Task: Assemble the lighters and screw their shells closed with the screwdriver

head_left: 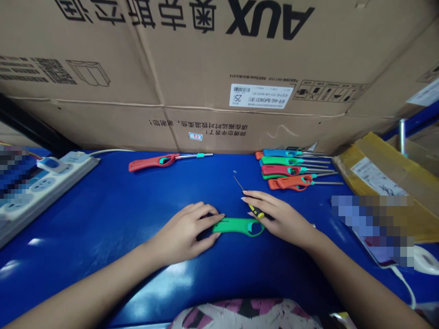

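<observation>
Flat on the blue tabletop lies a green lighter body [233,225], its trigger opening toward the right. My left hand [190,228] pinches its left end between thumb and fingers. In my right hand [281,214] is a small screwdriver [256,211] with a black and yellow handle, its thin shaft pointing up and left. The edge of that hand is close to the lighter's right end, partly covering it. Just beyond the screwdriver tip a tiny metal piece [235,172] rests on the table; its kind is too small to tell.
A red long-nosed lighter [151,163] lies at the back left. Several lighters [281,170] are piled at the back right, beside a yellow package [387,178]. A power strip [44,187] runs along the left; a phone [370,233] lies right. A large carton [192,59] walls the back.
</observation>
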Demonstrator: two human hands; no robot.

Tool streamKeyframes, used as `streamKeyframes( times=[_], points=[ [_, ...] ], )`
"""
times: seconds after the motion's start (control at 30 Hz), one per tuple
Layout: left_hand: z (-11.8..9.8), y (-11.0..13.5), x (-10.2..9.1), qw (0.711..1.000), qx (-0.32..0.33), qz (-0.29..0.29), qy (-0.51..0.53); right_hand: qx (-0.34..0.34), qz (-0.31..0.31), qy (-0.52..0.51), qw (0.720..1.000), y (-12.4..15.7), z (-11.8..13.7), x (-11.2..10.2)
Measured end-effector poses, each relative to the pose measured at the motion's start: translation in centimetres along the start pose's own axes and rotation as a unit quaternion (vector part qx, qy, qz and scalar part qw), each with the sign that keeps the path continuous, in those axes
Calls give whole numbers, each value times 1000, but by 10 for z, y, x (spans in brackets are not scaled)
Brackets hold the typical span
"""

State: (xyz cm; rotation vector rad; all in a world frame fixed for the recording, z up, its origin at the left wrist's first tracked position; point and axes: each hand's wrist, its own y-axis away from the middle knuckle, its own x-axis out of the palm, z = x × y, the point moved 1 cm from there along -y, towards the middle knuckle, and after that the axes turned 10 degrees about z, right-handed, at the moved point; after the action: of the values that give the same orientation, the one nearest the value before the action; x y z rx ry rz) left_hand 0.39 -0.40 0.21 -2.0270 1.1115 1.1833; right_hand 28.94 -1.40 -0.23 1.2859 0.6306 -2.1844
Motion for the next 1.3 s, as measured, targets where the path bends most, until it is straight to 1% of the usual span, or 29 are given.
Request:
streamKeyframes(
  times=[0.13,0.3,0.4,0.67,0.8,0.87,0.93,1.0,1.07,1.13,1.2,1.3],
  points=[
    [1,1,3,1000,12,7,-9,15,-17,-21,1000,-3,-2,4],
    [2,1,5,1000,21,8,-18,16,-26,-36,999,-5,-5,6],
    [3,1,5,1000,17,11,-20,13,-42,-43,998,-7,-4,5],
    [3,0,6,1000,17,15,-19,8,-119,-78,990,-8,-3,2],
    [2,-1,5,1000,16,11,-6,33,-174,-96,979,-5,5,-3],
    [1,-2,6,1000,14,3,10,59,-219,-132,965,-4,15,-11],
    [0,-3,6,999,6,-22,36,98,-293,-269,912,-2,25,-21],
    [-1,-4,5,995,-13,-68,72,96,-339,-361,863,-1,36,-32],
    [-3,-4,4,985,-42,-122,114,89,-350,-436,824,-2,45,-41],
    [-5,-4,1,971,-67,-166,160,98,-345,-485,798,-4,51,-45],
    [-9,-4,-2,956,-76,-193,205,110,-338,-515,780,-6,54,-43],
    [-14,-4,-4,940,-77,-200,266,128,-339,-536,762,-8,54,-34]
  ],
)
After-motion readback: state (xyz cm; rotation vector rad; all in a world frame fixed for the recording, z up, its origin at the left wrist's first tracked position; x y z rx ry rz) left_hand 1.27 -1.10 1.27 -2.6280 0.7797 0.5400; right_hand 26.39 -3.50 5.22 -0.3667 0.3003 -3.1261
